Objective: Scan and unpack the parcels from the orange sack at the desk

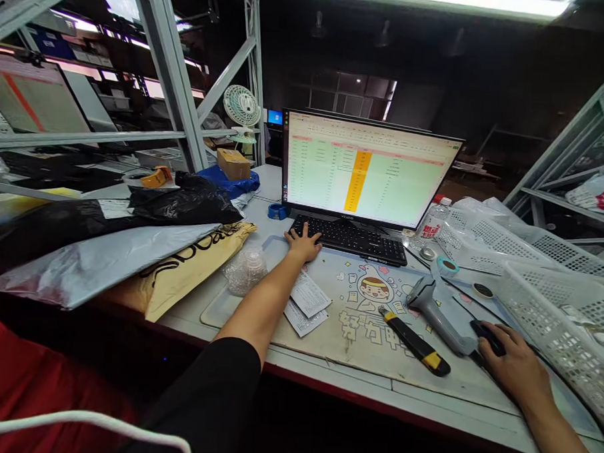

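My left hand (304, 243) rests with spread fingers on the left end of the black keyboard (361, 241). My right hand (516, 363) is curved over a black computer mouse (488, 337) at the right of the desk mat (327, 341). Behind the keyboard a monitor (314, 167) displays a spreadsheet with an orange column. Between my hands lie a black and yellow utility knife (414, 341) and a grey barcode scanner (441, 316). Two printed slips (310, 295) and a bubble-wrapped item (246, 269) sit beside my left forearm.
Mailing bags, one of them yellow (195, 265), lie piled on the left. White perforated baskets (548, 314) line the right side. Tape rolls (448, 265) and a bottle (432, 222) stand near the monitor. Behind are a small fan (242, 107) and a metal rack post (169, 67).
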`<action>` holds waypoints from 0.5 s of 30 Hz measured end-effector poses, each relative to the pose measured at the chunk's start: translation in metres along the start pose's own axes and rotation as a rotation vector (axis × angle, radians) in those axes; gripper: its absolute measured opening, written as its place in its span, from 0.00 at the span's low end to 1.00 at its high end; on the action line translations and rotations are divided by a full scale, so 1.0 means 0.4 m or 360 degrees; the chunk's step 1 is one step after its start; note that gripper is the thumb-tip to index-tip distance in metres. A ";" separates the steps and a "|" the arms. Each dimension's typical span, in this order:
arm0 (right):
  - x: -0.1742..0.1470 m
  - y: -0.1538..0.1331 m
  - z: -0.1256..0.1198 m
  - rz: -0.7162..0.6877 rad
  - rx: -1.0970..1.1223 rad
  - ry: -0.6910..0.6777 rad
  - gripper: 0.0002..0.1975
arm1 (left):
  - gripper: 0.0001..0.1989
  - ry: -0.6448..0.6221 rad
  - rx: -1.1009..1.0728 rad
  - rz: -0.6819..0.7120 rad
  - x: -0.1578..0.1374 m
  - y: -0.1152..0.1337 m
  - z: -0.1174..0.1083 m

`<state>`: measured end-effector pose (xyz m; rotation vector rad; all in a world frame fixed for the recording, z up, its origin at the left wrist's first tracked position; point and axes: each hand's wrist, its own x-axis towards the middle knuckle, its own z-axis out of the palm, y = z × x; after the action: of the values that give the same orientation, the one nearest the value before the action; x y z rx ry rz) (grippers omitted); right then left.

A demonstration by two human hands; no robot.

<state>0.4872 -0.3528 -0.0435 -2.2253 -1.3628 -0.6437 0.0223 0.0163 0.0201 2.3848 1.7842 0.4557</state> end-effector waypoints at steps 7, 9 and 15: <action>-0.002 -0.027 -0.013 0.0054 -0.0085 0.0006 0.29 | 0.36 0.0016 -0.0022 -0.0042 -0.011 0.007 0.019; -0.006 -0.040 -0.017 0.0062 -0.0080 0.0056 0.28 | 0.36 0.0042 -0.0025 -0.0032 -0.024 0.007 0.016; -0.007 -0.052 -0.016 0.0088 -0.0002 0.0106 0.26 | 0.33 0.0082 -0.0012 0.0198 -0.113 0.052 -0.074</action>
<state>0.4662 -0.3500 -0.0376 -2.2138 -1.2642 -0.6929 0.0204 -0.0351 0.0467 2.5106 1.6570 0.5423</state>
